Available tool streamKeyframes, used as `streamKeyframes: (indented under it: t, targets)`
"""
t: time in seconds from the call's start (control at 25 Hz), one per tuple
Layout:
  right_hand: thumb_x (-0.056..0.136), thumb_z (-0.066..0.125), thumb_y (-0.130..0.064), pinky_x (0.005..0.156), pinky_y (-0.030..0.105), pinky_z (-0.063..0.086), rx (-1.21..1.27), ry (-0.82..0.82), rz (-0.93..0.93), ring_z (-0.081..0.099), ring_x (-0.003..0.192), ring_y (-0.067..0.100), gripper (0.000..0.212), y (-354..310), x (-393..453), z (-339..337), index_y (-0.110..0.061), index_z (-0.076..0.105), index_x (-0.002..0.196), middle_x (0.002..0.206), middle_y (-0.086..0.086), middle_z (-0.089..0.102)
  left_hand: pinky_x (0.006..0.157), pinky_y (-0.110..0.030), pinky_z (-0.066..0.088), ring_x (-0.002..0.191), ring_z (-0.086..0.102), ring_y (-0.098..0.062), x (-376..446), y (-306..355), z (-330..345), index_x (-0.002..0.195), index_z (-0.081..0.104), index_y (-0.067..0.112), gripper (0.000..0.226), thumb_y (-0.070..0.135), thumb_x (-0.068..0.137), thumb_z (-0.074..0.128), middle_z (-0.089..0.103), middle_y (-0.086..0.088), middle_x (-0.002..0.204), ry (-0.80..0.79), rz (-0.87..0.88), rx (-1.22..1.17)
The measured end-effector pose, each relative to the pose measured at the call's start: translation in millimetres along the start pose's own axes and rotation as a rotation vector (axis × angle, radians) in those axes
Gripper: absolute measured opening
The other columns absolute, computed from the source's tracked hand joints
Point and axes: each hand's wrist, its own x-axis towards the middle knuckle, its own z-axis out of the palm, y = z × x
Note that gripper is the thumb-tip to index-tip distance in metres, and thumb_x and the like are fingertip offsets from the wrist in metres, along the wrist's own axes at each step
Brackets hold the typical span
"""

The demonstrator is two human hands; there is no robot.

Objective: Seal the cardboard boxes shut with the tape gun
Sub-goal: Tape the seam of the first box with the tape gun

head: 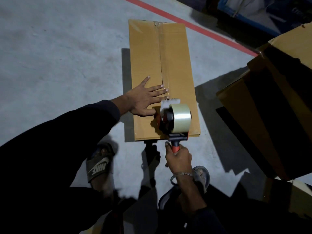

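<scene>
Head view cuts off the open cardboard boxes (pixel 273 102) at right, and blue crates (pixel 263 10) beyond the red floor line (pixel 185 22) stay murky. On the concrete floor (pixel 59 56) lies a flat cardboard box (pixel 177 61). Left hand (pixel 145 98) presses spread fingers beside its taped seam; right hand (pixel 179 159) grips the tape gun (pixel 173 120) on the box's near end.

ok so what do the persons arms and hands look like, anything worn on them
The left hand is bare, below a long dark sleeve ending at the wrist. The right hand is bare too, with a silver chain bracelet on its wrist.
</scene>
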Motion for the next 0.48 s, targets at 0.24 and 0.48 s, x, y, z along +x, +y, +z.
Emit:
streamKeyframes:
  t: [0.24, 0.48]
  targets:
    - [0.075, 0.054, -0.072, 0.065, 0.043, 0.061, -0.053, 0.036, 0.025, 0.069, 0.063, 0.028, 0.049, 29, -39, 2, -0.024, 0.059, 0.076, 0.064, 0.001, 0.067, 0.121, -0.072, -0.001, 0.161, 0.003, -0.021, -3, 1, -1, 0.166, -0.002, 0.038, 0.073, 0.064, 0.100, 0.015, 0.002, 0.000, 0.175, 0.016, -0.008, -0.012]
    - [0.075, 0.056, -0.072, 0.061, 0.043, 0.060, -0.101, 0.091, 0.010, 0.067, 0.060, 0.030, 0.048, 33, -51, -4, -0.024, 0.058, 0.074, 0.062, 0.001, 0.065, 0.122, -0.070, -0.002, 0.161, 0.004, -0.019, -6, 2, -2, 0.165, -0.001, 0.042, 0.068, 0.063, 0.101, 0.012, 0.004, 0.001, 0.174, 0.035, -0.039, -0.032]
